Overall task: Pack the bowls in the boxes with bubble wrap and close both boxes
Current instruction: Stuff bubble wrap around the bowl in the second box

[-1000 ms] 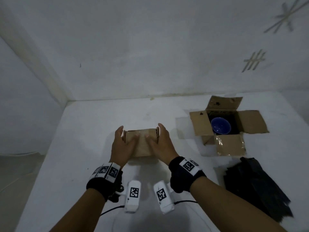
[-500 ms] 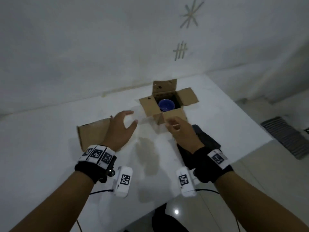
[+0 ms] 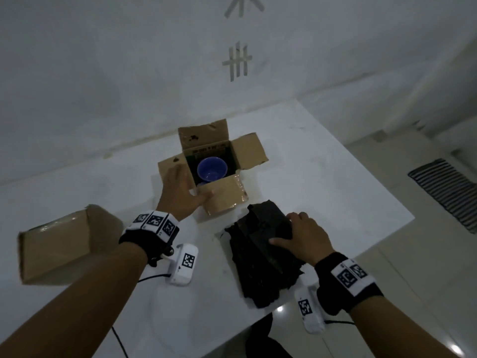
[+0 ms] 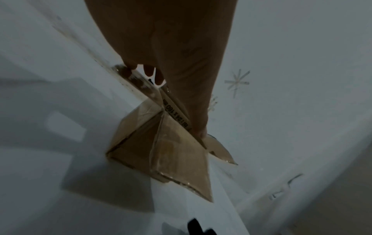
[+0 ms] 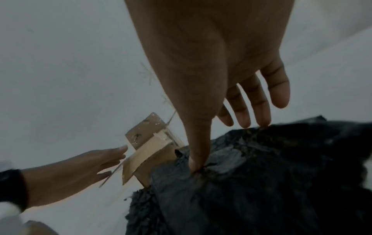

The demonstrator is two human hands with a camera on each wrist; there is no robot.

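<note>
Boxes: two; open box [image 3: 219, 174] holds one blue bowl [image 3: 212, 168].

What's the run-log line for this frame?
left hand: on open box flaps | right hand: on black wrap | blue bowl: inside | closed box: aside

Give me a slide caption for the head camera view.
Left hand steadies open box holding blue bowl; right hand rests on black wrap.

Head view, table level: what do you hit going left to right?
Closed cardboard box → left hand resting on the open box's left flap → open box holding the blue bowl → black bubble wrap stack → right hand on that stack.
</note>
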